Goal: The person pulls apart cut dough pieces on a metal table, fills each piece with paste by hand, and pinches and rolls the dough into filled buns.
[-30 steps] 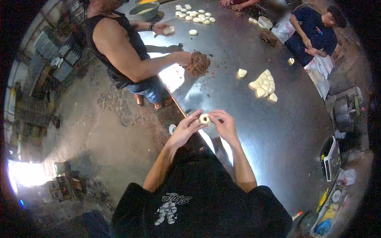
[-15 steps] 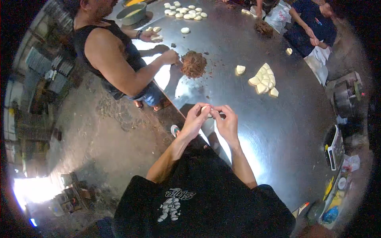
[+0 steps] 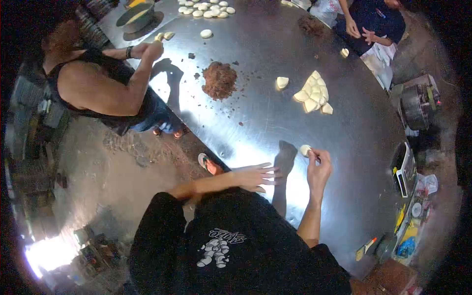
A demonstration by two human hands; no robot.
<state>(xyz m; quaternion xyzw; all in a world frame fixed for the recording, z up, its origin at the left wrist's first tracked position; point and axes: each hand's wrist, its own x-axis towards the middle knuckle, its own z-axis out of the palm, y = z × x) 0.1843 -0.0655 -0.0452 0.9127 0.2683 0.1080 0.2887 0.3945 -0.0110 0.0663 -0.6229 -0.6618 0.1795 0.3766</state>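
Between the fingertips of my right hand (image 3: 319,167) is a small round dough ball (image 3: 305,150), held over the metal table (image 3: 359,191). My left hand (image 3: 255,177) is open with its fingers spread, near the table's edge and close to my shirt. Beyond them lies a cluster of cut dough pieces (image 3: 313,92), with a single dough piece (image 3: 282,82) to its left. A crumbly brown filling mound (image 3: 219,80) sits farther left on the table.
At the left, a person (image 3: 98,91) handles dough pieces. Rounded dough balls (image 3: 204,9) and a basin (image 3: 135,18) stand at the back. Another person (image 3: 376,24) is across the table. A brush (image 3: 365,249) lies near the right edge.
My hands have parted: the right moved right with the dough ball, while the left let go and opened. The person at left drew both hands together, away from the filling mound.
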